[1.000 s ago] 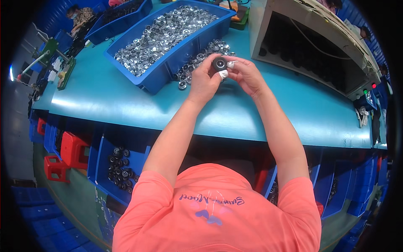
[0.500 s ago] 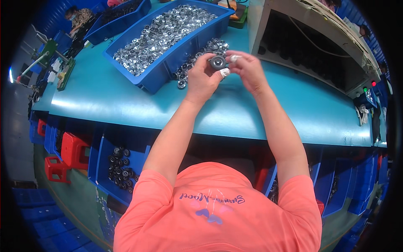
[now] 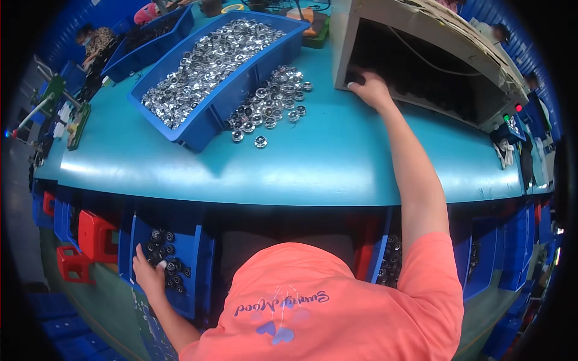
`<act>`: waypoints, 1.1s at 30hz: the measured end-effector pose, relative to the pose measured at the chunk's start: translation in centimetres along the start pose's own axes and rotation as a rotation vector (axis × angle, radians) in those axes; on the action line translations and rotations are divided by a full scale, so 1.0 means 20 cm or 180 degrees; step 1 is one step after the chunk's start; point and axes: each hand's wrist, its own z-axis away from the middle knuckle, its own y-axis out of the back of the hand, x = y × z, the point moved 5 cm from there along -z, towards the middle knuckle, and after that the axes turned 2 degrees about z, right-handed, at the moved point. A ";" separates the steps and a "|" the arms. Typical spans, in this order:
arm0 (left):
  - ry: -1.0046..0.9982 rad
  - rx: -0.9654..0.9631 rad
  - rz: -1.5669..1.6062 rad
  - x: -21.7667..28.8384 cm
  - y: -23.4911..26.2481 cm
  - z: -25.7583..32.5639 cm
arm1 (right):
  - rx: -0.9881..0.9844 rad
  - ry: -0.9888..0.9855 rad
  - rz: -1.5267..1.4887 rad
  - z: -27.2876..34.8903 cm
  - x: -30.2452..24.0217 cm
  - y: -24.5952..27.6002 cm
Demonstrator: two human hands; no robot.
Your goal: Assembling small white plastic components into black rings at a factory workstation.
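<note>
The hands, joined a second ago over one small dark round part, have parted: left hand (image 3: 146, 274), fingers curled, picks among dark round parts in the low blue bin (image 3: 195, 271); across the teal desk (image 3: 337, 162), right hand (image 3: 368, 89) reaches into the grey machine housing (image 3: 421, 36), its grip hidden; loose silver rings (image 3: 271, 105) lie between.
</note>
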 end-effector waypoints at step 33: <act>-0.0120 -0.3433 0.7071 2.08 -0.43 -0.56 | -0.0494 0.0690 -0.1051 0.41 -0.73 -0.18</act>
